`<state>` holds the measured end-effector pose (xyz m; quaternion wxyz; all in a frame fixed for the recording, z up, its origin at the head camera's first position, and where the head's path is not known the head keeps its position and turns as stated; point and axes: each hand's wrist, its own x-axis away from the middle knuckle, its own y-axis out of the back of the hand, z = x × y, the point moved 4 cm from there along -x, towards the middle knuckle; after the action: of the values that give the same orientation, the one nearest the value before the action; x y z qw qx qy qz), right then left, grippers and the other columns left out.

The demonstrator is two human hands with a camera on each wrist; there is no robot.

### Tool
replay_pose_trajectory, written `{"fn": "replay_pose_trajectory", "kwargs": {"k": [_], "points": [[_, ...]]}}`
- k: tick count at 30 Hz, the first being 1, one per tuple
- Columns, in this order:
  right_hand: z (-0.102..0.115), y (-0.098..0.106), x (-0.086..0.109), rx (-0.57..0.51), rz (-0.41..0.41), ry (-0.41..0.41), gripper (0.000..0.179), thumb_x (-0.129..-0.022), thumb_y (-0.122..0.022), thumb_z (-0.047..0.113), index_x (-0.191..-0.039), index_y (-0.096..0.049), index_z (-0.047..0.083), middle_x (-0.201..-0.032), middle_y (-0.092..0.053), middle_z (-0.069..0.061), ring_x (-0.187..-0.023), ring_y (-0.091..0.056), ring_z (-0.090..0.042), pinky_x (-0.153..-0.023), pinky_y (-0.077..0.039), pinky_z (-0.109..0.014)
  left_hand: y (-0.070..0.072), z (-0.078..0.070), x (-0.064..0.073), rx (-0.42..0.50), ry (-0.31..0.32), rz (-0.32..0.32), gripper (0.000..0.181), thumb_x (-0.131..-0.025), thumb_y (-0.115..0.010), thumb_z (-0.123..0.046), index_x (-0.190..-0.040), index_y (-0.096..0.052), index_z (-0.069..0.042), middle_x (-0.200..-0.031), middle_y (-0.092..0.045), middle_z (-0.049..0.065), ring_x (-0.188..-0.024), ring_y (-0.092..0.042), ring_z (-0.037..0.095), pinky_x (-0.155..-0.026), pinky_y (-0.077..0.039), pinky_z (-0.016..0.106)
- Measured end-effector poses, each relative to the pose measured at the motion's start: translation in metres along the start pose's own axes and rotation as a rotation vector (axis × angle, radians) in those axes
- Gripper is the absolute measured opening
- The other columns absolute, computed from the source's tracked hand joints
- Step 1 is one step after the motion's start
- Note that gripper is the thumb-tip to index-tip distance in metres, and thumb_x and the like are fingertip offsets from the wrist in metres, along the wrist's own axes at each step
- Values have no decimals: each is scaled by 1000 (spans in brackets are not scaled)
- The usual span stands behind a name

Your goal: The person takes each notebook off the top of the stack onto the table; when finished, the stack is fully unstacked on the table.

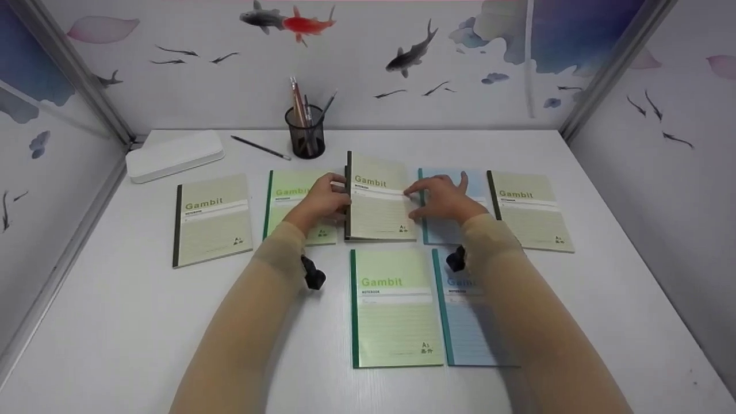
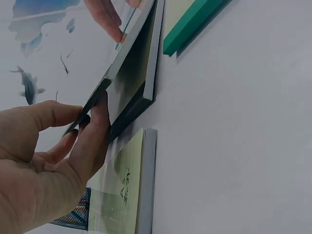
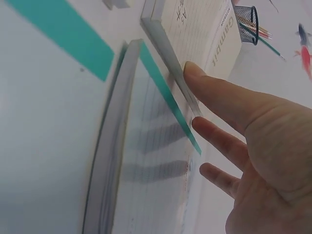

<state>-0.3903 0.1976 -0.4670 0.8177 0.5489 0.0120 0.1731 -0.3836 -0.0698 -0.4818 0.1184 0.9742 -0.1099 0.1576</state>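
Observation:
Near the middle of the table, in the head view, a beige notebook with a black spine point(image 1: 382, 201) is tilted up on its left side over another dark-spined notebook point(image 2: 131, 114). My left hand point(image 1: 325, 200) pinches its spine between thumb and fingers, as the left wrist view shows. At the opposite edge, my right hand point(image 1: 443, 195) touches the notebook with thumb and index fingertips, fingers fairly straight. A light green notebook point(image 1: 293, 213) lies partly under the left hand. Beneath the right hand lies a blue notebook point(image 1: 451, 229), partly covered.
Beige notebooks lie at far left point(image 1: 215, 224) and far right point(image 1: 532, 224). In front are a green notebook point(image 1: 397, 322) and a blue notebook point(image 1: 474, 328), partly hidden by the right arm. Behind stand a mesh pen holder point(image 1: 306, 135), a loose pencil point(image 1: 260, 147) and a white case point(image 1: 175, 155).

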Motion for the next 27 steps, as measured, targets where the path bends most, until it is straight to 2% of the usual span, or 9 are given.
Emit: {"fn": "replay_pose_trajectory", "kwargs": {"k": [6, 11, 15, 22, 27], "points": [[2, 0, 1, 26, -7, 15, 54, -87, -84, 30, -138, -66, 25, -152, -57, 0, -154, -28, -33, -117, 23, -69, 0, -3, 2, 65, -20, -30, 57, -95, -60, -3, -149, -43, -11, -141, -58, 13, -102, -65, 23, -78, -57, 34], [6, -3, 1, 34, -1, 61, 54, -89, -82, 29, -140, -64, 23, -154, -55, 0, -154, -30, -33, -118, 19, -71, 11, 1, 9, 122, -8, -52, 57, -94, -59, -3, -149, -44, -12, -141, -60, 12, -104, -66, 23, -78, -56, 34], [4, -5, 2, 49, 10, 88, 53, -88, -83, 30, -137, -67, 20, -156, -53, 0, -154, -29, -33, -117, 18, -73, 21, 4, 20, 182, -12, -44, 58, -94, -59, -3, -149, -45, -14, -140, -62, 11, -105, -67, 24, -78, -57, 35], [2, -6, 1, 27, -3, 109, 50, -86, -86, 26, -133, -71, 18, -154, -55, -3, -152, -34, -34, -116, 16, -75, 42, 9, 56, 250, -28, -14, 58, -94, -58, 1, -148, -44, -14, -141, -60, 12, -105, -68, 24, -76, -60, 35], [-1, -9, 0, 7, -6, 102, 51, -87, -85, 27, -135, -70, 19, -156, -53, -1, -153, -33, -33, -120, 12, -72, 62, 26, 91, 237, 17, -12, 61, -93, -57, 2, -150, -40, -14, -147, -57, 14, -103, -69, 21, -76, -61, 35]]}}
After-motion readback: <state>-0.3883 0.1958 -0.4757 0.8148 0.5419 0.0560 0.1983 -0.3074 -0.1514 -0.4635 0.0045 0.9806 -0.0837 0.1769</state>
